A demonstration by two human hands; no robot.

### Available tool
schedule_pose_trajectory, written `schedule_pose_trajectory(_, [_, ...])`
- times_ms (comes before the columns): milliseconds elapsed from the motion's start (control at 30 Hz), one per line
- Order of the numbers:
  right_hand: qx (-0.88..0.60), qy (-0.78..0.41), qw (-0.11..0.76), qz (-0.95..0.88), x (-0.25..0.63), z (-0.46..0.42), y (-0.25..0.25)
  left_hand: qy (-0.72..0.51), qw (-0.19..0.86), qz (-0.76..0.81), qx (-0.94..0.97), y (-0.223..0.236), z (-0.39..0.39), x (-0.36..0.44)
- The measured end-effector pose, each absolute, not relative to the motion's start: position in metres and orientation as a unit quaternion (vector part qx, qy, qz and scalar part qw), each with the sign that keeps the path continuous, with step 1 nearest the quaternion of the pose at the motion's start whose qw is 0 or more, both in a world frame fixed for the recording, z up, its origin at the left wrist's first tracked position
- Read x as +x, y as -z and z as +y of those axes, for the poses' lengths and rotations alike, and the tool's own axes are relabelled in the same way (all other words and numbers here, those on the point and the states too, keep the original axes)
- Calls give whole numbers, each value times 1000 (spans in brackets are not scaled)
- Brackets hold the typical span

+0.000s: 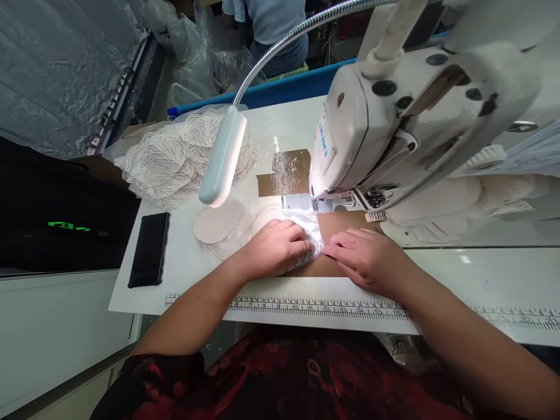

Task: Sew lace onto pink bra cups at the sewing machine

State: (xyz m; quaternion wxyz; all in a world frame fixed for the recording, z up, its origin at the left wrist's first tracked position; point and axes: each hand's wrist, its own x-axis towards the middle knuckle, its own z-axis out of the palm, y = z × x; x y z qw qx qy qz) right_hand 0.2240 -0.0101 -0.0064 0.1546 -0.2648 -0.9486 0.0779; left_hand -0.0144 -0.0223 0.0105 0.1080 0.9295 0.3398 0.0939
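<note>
- Basically, a white table [507,280] spans the view, a printed ruler [315,305] along its near edge.
- On its right side stands a white sewing machine [350,116], its needle end just beyond the hands.
- Behind the table sits another person [277,20] in a light blue top.
- At the table's far left lies a heap of pale lace pieces [175,151], overlapping one another.
- A lamp [223,157] on a bendy metal neck hangs before that heap.
- Near the left edge lies a dark phone [149,249].
- The right hand [367,256] has its fingers bent and close together, tips down beside the lace, on the brown surface [343,220]; I cannot tell if it pinches anything.
- The left hand [275,248] is half curled, fingers resting on the lace; whether it grips is hidden.
- The white lace piece [310,224] lies partly under the left hand, close to the needle end.
- Left of that hand rest pale oval pads [219,221], partly overlapping.
</note>
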Motion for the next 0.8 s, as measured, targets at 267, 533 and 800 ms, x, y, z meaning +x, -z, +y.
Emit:
schedule_pose_trajectory(267, [-268, -70, 140, -950, 226, -11, 5, -49, 22, 323, 945, -10, -24, -15])
schedule_pose_trajectory(533, [-272, -72, 136, -950, 224, -11, -1, -38, 20, 314, 949, -9, -24, -14])
schedule_pose_trajectory(800, [-325, -96, 164, -926, 223, -12, -3, -38, 31, 319, 947, -10, -24, -12])
